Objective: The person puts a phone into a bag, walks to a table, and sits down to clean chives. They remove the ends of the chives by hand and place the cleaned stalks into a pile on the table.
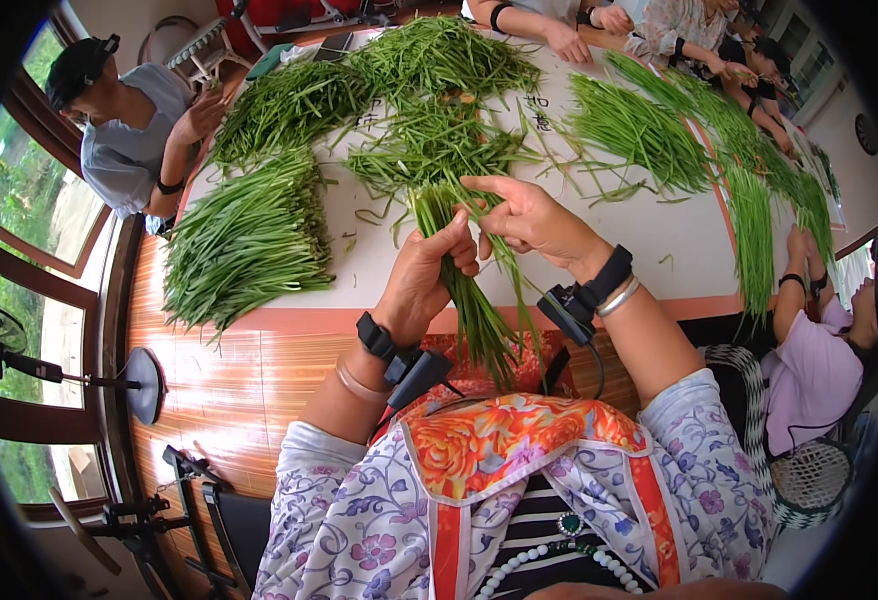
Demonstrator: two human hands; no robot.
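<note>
My left hand (421,268) is closed round a bunch of garlic chives (477,318). The pale ends of the bunch point up toward the table's middle, and its green leaves hang down past the near edge. Close beside it, my right hand (544,225) pinches a few thin strands between thumb and fingers, its index finger stretched out over the top of the bunch. Just beyond both hands lies a loose, tangled heap of chives (429,150). A neatly lined-up pile of chives (249,235) is on the left.
More chive piles cover the white table (379,270), at the far side (449,60) and right (644,135). A person (134,140) is at the left, others at the far right. Left of the table stand a fan (19,355) and a black chair (244,530).
</note>
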